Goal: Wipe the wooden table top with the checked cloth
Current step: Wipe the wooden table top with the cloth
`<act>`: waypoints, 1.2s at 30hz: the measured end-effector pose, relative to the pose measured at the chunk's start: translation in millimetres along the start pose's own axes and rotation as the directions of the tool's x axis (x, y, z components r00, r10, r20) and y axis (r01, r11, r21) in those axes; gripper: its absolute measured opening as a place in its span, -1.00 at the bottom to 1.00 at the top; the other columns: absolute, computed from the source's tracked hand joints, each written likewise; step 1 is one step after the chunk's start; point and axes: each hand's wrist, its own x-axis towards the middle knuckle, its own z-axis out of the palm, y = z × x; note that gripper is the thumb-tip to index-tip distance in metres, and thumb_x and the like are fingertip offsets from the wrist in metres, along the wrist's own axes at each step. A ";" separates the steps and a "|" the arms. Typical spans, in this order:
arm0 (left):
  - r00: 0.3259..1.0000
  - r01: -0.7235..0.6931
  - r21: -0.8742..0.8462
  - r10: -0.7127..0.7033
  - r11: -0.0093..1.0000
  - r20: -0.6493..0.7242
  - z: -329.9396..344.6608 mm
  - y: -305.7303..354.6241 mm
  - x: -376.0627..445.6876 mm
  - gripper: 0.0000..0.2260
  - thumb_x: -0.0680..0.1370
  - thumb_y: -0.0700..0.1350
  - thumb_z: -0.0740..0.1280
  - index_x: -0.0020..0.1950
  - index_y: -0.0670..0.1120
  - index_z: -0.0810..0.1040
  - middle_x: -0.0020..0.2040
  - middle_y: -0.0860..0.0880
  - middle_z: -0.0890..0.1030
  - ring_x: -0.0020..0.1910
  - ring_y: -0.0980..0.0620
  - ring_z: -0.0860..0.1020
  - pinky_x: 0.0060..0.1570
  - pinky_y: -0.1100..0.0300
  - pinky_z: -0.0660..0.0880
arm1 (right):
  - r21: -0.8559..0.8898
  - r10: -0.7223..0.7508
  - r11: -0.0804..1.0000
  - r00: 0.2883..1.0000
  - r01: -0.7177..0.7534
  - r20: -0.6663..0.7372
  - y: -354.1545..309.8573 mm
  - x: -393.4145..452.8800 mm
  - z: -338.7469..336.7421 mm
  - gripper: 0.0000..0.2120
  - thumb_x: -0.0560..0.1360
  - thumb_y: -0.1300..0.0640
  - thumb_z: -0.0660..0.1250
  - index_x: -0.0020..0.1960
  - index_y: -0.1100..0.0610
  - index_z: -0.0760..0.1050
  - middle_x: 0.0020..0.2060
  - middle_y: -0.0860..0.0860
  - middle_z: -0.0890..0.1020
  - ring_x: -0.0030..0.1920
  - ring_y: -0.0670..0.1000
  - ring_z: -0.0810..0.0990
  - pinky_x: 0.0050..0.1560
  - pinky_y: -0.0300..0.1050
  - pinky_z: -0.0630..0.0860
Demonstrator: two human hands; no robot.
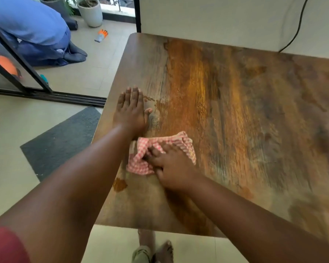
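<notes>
A wooden table top point(235, 103) with dark and orange grain fills the right of the head view. The red-and-white checked cloth point(141, 160) lies bunched near the table's left front part. My right hand point(171, 164) presses down on the cloth, its fingers curled into the folds. My left hand point(131, 109) lies flat, palm down, on the bare wood just beyond the cloth, near the left edge, fingers together and straight. Small wet marks point(150, 100) show by my left fingertips, and an orange-brown stain point(119, 184) sits near the left edge.
A white wall point(207, 18) with a black cable point(296, 29) backs the table. On the floor lie a dark mat point(63, 137) and an orange glove point(101, 35). A person in blue point(32, 29) kneels past the sliding door track point(68, 98). Potted plants point(89, 10) stand behind. My feet point(154, 251) are under the table's front edge.
</notes>
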 end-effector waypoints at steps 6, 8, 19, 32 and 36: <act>0.998 -0.018 0.053 0.015 0.998 0.054 -9.4 -3.7 -11.6 -0.35 0.62 0.20 -0.21 0.55 -0.20 -0.22 0.56 -0.19 -0.25 0.53 -0.13 -0.29 0.46 -0.02 -0.35 | 0.004 0.000 1.000 0.995 -0.001 0.097 9.7 -58.4 -2.9 -0.51 0.50 -0.06 0.00 0.43 -0.19 0.22 0.48 -0.17 0.17 0.52 0.02 0.03 0.45 0.01 -0.13; 0.997 -0.042 0.056 0.039 0.998 0.066 -10.2 -5.4 -20.2 -0.34 0.61 0.21 -0.22 0.55 -0.20 -0.24 0.56 -0.19 -0.26 0.53 -0.12 -0.29 0.48 -0.03 -0.32 | -0.034 0.028 0.999 0.996 -0.025 0.089 19.3 -57.5 -8.6 -0.52 0.50 -0.05 0.03 0.42 -0.18 0.26 0.47 -0.14 0.21 0.51 0.04 0.09 0.46 0.05 -0.02; 0.983 0.121 -0.060 -0.111 0.991 0.148 4.2 -29.7 -74.2 -0.33 0.61 0.23 -0.21 0.55 -0.19 -0.23 0.57 -0.17 -0.22 0.53 -0.09 -0.29 0.47 0.02 -0.34 | 0.017 0.056 0.998 0.998 -0.056 -0.026 -50.7 -13.2 20.3 -0.57 0.55 -0.03 0.10 0.41 -0.11 0.31 0.49 -0.03 0.24 0.49 0.17 0.09 0.46 0.10 -0.09; 0.990 0.117 -0.095 -0.109 0.989 0.089 0.7 -30.8 -87.4 -0.36 0.63 0.18 -0.18 0.55 -0.22 -0.20 0.57 -0.19 -0.17 0.54 -0.11 -0.25 0.48 0.02 -0.32 | -0.008 0.020 1.000 0.998 -0.019 0.051 -24.2 -83.0 20.2 -0.57 0.53 0.00 0.15 0.40 -0.18 0.32 0.47 -0.17 0.23 0.51 0.05 0.11 0.46 0.01 -0.05; 0.993 0.092 -0.085 -0.086 0.992 0.075 3.2 -31.7 -87.8 -0.36 0.63 0.18 -0.19 0.55 -0.22 -0.18 0.57 -0.20 -0.15 0.54 -0.12 -0.23 0.45 0.03 -0.34 | 0.048 0.135 0.990 0.990 -0.133 -0.034 -43.5 -49.5 24.9 -0.58 0.55 0.00 0.12 0.41 -0.15 0.30 0.48 -0.12 0.21 0.51 0.11 0.07 0.46 0.06 -0.06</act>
